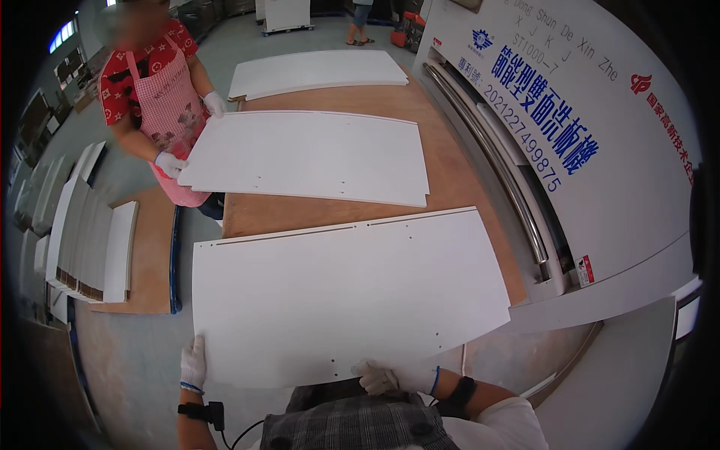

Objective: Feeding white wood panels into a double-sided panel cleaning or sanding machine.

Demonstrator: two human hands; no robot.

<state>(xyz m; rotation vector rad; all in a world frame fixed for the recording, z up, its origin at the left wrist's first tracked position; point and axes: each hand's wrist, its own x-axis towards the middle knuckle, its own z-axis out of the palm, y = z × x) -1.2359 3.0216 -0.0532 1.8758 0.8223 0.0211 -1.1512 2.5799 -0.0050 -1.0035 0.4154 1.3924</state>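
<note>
A large white panel (345, 292) with small drilled holes and a narrow groove along its far edge lies in front of me, its far part over the brown table. My left hand (193, 364), in a white glove, grips the panel's left edge near the front corner. At the near edge, my right hand (379, 377), also gloved, is closed with its fingers curled against the panel. Whatever sits inside those right fingers is hidden.
Across the brown table (465, 180), a person in a pink checked apron (169, 112) holds a second white panel (315, 154) with gloved hands. Farther back lies another white panel (322, 71). A big white machine (570, 135) with a metal roller (495, 172) stands right; stacked panels (79, 232) stand left.
</note>
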